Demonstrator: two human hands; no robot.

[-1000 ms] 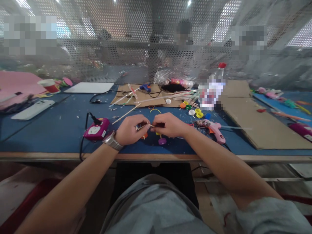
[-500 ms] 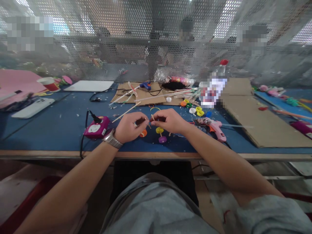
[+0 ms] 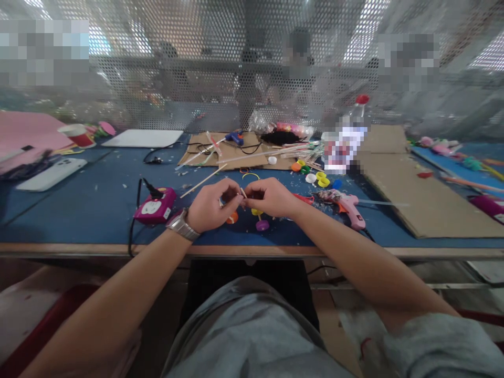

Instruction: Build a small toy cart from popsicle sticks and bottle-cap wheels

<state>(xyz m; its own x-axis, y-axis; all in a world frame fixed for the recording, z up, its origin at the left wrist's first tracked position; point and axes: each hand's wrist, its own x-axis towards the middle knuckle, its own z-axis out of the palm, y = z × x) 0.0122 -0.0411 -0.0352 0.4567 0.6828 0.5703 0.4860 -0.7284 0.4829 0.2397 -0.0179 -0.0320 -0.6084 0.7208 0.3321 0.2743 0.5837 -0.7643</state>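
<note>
My left hand (image 3: pixel 214 206) and my right hand (image 3: pixel 271 197) meet over the blue table (image 3: pixel 86 210), fingertips almost touching. Both are pinched on a thin wooden stick (image 3: pixel 241 193) that shows between them. Below the hands lie an orange bottle cap (image 3: pixel 232 217), a yellow cap (image 3: pixel 255 212) and a purple cap (image 3: pixel 262 226), the last two on short sticks. A metal watch (image 3: pixel 180 226) sits on my left wrist.
A magenta power socket (image 3: pixel 154 206) with a black cable lies left of my hands, a pink glue gun (image 3: pixel 346 205) to the right. Cardboard sheets (image 3: pixel 397 194), loose sticks, several coloured caps (image 3: pixel 315 179), a bottle (image 3: pixel 346 142) and a white phone (image 3: pixel 51 174) lie further off. A perforated metal screen stands behind.
My hands drew slightly apart, showing separate stick pieces, then came back together on the stick. The view shifted a little.
</note>
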